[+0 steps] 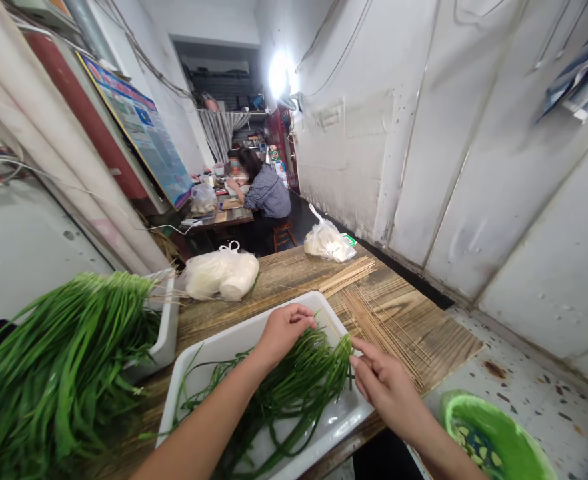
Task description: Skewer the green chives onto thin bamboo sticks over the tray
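At a wooden table, two hands on greens — two white trays

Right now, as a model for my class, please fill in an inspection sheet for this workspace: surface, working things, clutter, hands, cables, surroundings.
Surface: wooden table, grain visible.
Working things: greens in a white tray; thin sticks beside it; a larger leafy pile at left.
Clutter: two knotted plastic bags, one beyond the tray, one at the far edge.
Hands: right hand pinches the greens' pale ends; left hand is over the tray, its hold unclear.
Cables: wires along the upper left wall.
Surroundings: person seated at another table; green tub at right.
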Available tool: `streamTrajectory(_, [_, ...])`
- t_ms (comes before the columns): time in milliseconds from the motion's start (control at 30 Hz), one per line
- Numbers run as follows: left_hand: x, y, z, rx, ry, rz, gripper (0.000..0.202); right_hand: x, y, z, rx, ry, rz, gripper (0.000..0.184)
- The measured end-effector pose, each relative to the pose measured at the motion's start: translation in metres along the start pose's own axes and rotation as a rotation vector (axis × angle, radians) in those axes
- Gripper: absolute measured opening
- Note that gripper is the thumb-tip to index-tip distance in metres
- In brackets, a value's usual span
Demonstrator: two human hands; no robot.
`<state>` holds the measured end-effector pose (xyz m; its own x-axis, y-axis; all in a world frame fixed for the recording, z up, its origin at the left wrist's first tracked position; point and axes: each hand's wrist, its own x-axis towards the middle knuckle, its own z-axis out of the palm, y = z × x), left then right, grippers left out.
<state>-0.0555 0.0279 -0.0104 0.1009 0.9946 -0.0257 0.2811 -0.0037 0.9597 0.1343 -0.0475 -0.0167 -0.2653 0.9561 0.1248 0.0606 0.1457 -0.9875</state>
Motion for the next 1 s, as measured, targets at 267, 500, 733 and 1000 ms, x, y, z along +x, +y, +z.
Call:
streamTrajectory(267, [-0.013, 0.018, 0.01, -0.188, 0.053, -0.067, 0.029, 0.0, -0.002, 0.0, 0.006, 0.003, 0.014, 0.046])
streamTrajectory(500, [-0.016, 0.02, 0.011, -0.227, 0.045, -0.057, 0.027, -0.001, 0.002, 0.0, 0.018, -0.006, 0.014, 0.045])
streamTrajectory(733, [-0.016, 0.02, 0.012, -0.243, 0.047, -0.052, 0.025, 0.0, -0.003, 0.0, 0.004, -0.008, 0.016, 0.045])
streamTrajectory(1000, [-0.016, 0.019, 0.012, -0.246, 0.056, -0.042, 0.024, -0.001, -0.003, 0.0, 0.004, -0.016, 0.021, 0.046])
